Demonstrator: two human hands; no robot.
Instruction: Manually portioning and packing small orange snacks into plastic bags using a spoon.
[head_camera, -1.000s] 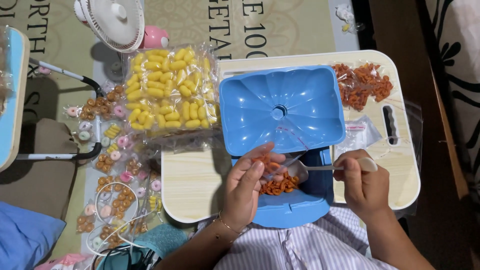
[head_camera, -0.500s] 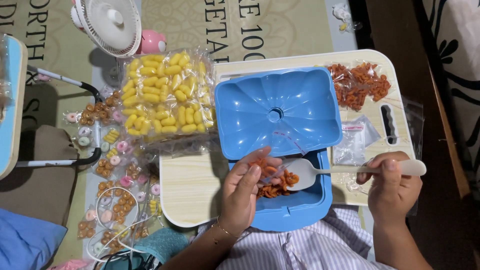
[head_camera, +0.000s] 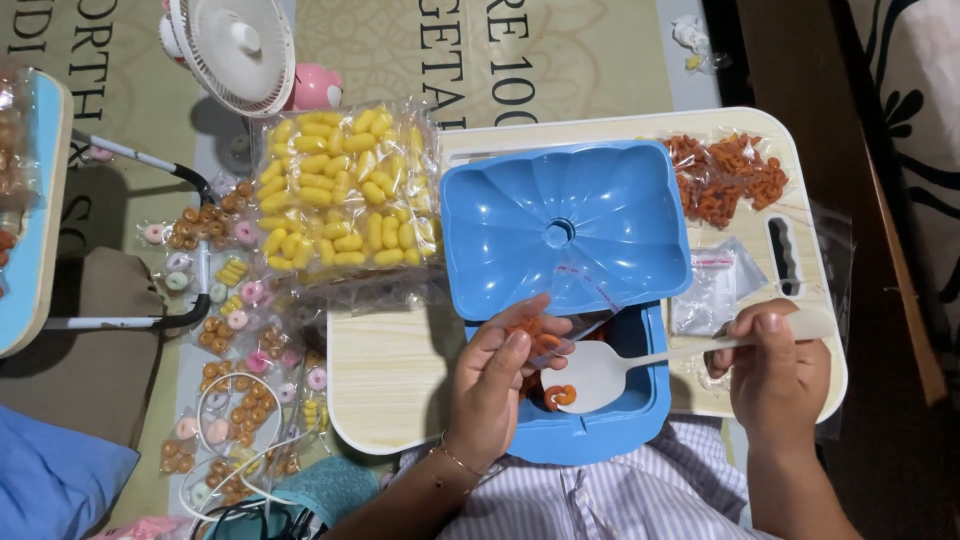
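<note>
With our left hand (head_camera: 495, 385) pinching the small clear bag (head_camera: 560, 325) open over the blue container (head_camera: 640, 400) at the bench's near edge, our right hand (head_camera: 775, 365) should keep the white spoon (head_camera: 600, 375) level, tipping its orange snacks (head_camera: 560, 395) in slowly.

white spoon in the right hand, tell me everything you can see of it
The white spoon looks like pale, smooth plastic, with a broad flat bowl and a long thin handle. It lies nearly level, handle running right and slightly up into the right hand, whose fingers wrap its wide end. The bowl sits over the open blue box and carries a few orange curled snack pieces on its left edge. The left hand, holding a small clear bag, is just beside the bowl.
</note>
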